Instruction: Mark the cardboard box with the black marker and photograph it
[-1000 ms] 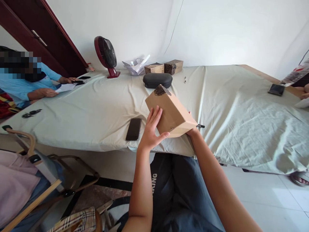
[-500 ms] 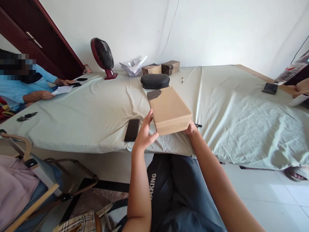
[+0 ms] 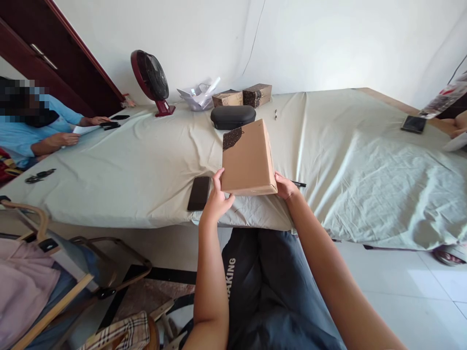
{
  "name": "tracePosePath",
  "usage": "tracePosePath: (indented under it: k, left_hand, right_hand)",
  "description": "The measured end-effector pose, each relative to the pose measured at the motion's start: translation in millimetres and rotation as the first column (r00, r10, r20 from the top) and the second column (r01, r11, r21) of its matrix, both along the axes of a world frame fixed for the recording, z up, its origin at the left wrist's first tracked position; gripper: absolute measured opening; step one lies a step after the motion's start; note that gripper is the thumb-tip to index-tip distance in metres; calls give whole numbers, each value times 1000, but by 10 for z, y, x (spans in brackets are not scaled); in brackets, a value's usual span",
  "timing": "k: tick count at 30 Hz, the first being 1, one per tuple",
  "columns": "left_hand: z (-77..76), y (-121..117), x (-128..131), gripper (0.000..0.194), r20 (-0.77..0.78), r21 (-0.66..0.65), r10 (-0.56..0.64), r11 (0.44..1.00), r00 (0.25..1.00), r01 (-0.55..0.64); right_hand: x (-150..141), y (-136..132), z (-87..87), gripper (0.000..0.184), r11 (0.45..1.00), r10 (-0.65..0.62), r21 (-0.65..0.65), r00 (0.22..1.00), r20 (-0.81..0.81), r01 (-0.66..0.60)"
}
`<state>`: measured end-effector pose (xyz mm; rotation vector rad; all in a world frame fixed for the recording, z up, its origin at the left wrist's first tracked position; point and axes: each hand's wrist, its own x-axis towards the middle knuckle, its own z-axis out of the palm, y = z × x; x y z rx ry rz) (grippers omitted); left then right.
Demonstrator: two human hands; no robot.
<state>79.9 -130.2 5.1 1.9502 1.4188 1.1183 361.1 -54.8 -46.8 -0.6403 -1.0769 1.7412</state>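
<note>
A brown cardboard box (image 3: pixel 246 160) with a black patterned patch on its far left corner is held between my two hands, above the table's front edge. My left hand (image 3: pixel 216 200) grips its near left side, thumb at the lower edge. On the right, my right hand (image 3: pixel 286 186) is closed on the box's near right corner, its fingers partly hidden. A black smartphone (image 3: pixel 199 193) lies just left of my left hand. Beside my right hand lies a black pen (image 3: pixel 299 183). Behind the box sits a black zip case (image 3: pixel 233 117).
The table has a pale green cloth (image 3: pixel 146 160). At the back stand a red fan (image 3: pixel 151 80), a clear plastic basket (image 3: pixel 199 100) and two small boxes (image 3: pixel 257 95). A person in blue (image 3: pixel 54 126) sits at the left with paper. A chair (image 3: pixel 69 262) stands lower left.
The box has turned and tilted, so its right side now shows and its front face looks thinner. My right hand has shifted from beneath the corner up to the right side.
</note>
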Motion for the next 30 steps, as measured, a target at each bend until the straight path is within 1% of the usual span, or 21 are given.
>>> tracePosePath:
  k: [2,4,6,8,11,14,16,17,18,20,22,24,26,28,30]
  left_hand:
    - [27,3,-9,87,-137,50,69,997,988,-62]
    - [36,17,-14,85,-229,86,108,992,967,-91]
    - [23,37,-12,92,-233,73,69,996,970,-53]
    - [-8,58,-6,104,-172,42,-14,999,985,22]
    - [-78,92,-2,122,-15,-27,-123,992,992,122]
    - [-160,129,5,141,155,-121,-208,966,966,228]
    - [-204,152,26,147,208,-127,-250,952,946,279]
    - [-218,162,43,145,220,-105,-261,952,940,288]
    - [-226,170,64,139,227,-74,-265,955,937,288]
    - [-227,181,113,118,240,-12,-254,964,937,264]
    - [-212,180,159,99,253,14,-230,972,940,234]
    - [-185,157,192,89,260,16,-200,979,944,203]
    - [-149,111,217,92,242,7,-184,982,953,188]
    - [-104,49,246,101,200,-2,-155,987,967,159]
    - [-54,-11,291,108,160,10,-123,992,979,122]
  right_hand:
    - [-9,-3,-6,80,1000,10,-6,1000,-11,-10]
    - [-27,-16,21,82,999,34,17,999,-31,-34]
    - [-49,-36,66,81,996,71,58,996,-49,-68]
    - [-67,-55,109,76,992,91,91,994,-61,-85]
    - [-74,-69,132,64,995,45,95,997,-64,-39]
    - [-60,-66,110,58,998,-9,60,998,-57,13]
    - [-47,-60,90,56,999,-35,34,998,-46,37]
    - [-40,-58,82,56,999,-47,23,998,-37,48]
    - [-34,-56,75,55,998,-60,14,998,-27,60]
    - [-23,-54,63,57,997,-76,1,997,-10,76]
    - [-15,-54,52,59,998,-69,1,998,-4,69]
    - [-10,-57,36,62,999,-47,7,999,-12,48]
    - [-7,-63,19,66,1000,-31,-3,999,-22,31]
    - [-3,-70,4,71,999,-35,-26,999,-24,34]
    - [8,-70,-5,71,998,-48,-44,999,-14,47]
